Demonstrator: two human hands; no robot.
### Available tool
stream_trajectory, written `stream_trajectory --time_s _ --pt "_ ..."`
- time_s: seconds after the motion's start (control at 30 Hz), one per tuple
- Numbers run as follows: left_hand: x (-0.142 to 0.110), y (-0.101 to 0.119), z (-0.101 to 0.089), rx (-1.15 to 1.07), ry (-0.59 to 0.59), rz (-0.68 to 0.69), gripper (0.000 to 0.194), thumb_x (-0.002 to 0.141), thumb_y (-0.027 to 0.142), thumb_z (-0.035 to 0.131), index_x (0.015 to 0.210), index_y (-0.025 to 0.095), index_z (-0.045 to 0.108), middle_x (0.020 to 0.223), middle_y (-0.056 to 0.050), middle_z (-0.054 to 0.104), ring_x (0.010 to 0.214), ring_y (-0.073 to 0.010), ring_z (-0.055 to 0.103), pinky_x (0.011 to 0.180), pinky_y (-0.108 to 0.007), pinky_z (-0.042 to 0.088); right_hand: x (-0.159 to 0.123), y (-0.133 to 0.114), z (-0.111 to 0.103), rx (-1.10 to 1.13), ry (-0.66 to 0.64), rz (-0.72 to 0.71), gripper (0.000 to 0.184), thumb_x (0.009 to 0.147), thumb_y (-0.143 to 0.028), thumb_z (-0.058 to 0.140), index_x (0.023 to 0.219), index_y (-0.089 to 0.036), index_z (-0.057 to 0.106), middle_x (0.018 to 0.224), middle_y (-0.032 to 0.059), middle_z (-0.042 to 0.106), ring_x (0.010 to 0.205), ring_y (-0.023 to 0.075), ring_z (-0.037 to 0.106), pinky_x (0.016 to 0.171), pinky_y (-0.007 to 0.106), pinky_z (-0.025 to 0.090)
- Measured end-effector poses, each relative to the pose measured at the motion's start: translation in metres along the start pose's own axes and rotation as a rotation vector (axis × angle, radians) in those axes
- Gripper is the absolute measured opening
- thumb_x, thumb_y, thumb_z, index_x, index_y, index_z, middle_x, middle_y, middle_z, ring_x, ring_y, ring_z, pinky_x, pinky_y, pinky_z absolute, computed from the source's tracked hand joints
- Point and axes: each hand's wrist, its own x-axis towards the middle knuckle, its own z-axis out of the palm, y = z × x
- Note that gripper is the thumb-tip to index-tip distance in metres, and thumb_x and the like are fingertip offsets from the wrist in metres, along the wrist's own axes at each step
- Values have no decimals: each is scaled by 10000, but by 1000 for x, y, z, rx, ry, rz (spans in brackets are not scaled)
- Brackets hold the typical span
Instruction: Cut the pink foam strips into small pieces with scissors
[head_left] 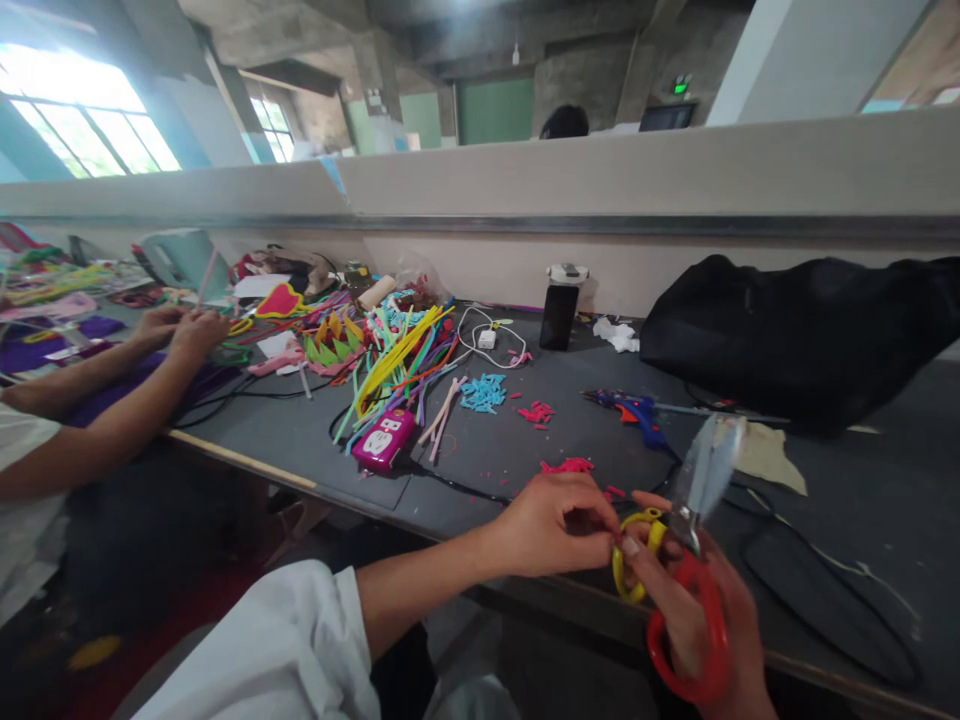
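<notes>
Scissors point(709, 630) with red handles hang on my right hand point(739, 610), their metal blades pointing up and away. Between the thumb and fingers of that same hand is a yellow ring point(636, 575), seemingly bent from a fuzzy craft stem. My left hand point(559, 520) is closed in a pinch at the ring's left edge; a speck of red shows at its fingertips, too small to name. Just beyond the left hand lie short red pieces point(568, 466) on the dark table point(480, 480). Farther off are more red pieces point(536, 412) and a pile of blue pieces point(484, 393).
A blue glue gun point(641, 415) lies ahead, near a black bag point(795, 330). A phone point(559, 317) stands upright at the back. Left are a purple power box point(385, 440) and yellow craft stems point(401, 355). Another person's hands point(187, 330) work at far left. Black cable point(817, 640) loops right.
</notes>
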Motion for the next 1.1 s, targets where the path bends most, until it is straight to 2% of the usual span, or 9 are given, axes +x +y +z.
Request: stream_trajectory --time_s 0.17,0.3,0.37,0.43,0.53,0.6,0.7,0.87,1.1 --pt "-3 2 -6 389 -152 63 91 757 169 579 753 172 670 760 -35 604 710 -139 560 654 -234 421 1 2 4 -311 42 -139 289 776 -420 569 952 -215 674 901 39 751 724 192 711 684 280 552" --pt "-4 -1 -8 418 -192 35 92 727 152 583 751 174 670 739 -27 609 675 -134 546 615 -232 404 -3 3 10 -394 93 -232 337 823 -425 513 1011 -197 674 971 64 747 746 193 723 695 283 555" --pt "-3 -1 -8 315 -184 3 92 717 144 587 737 173 672 721 -24 612 671 -129 542 622 -231 406 -5 2 10 -411 97 -215 368 835 -477 503 1004 -200 677 959 64 748 741 200 723 679 287 554" --pt "-1 -1 -9 81 -138 -87 66 716 157 609 718 167 674 704 -20 616 670 -121 546 635 -232 415 -5 0 7 -410 105 -167 414 837 -539 506 1014 -204 673 921 56 752 721 200 722 652 281 551" --pt "5 1 -12 -437 83 -359 87 703 232 696 725 152 670 672 -5 617 586 -92 526 577 -226 408 -4 -3 1 -408 154 -112 496 843 -596 495 1087 -194 652 893 57 751 673 190 715 603 265 542" --pt "8 3 -15 -725 262 -492 160 673 260 750 753 150 664 624 18 595 514 -72 493 530 -219 389 -3 -3 1 -440 186 -141 505 853 -586 495 1117 -180 640 949 79 745 708 200 717 638 278 547" --pt "10 6 -18 -968 401 -485 203 645 244 789 768 153 655 608 33 583 509 -66 498 525 -214 387 -4 -4 5 -478 192 -248 458 874 -512 512 1141 -158 624 1015 110 731 834 227 715 754 314 545" --pt "8 11 -15 -1103 445 -460 238 636 254 811 775 157 644 666 20 609 577 -83 551 549 -219 409 -10 -5 15 -462 110 -301 374 887 -429 518 1152 -186 620 981 79 732 802 189 702 676 271 536" --pt "6 15 -11 -1052 464 -462 238 635 263 818 768 151 655 685 -3 648 600 -99 591 545 -204 418 -14 13 14 -478 34 -316 388 886 -404 517 1218 -218 593 1072 52 710 884 191 689 727 277 528"
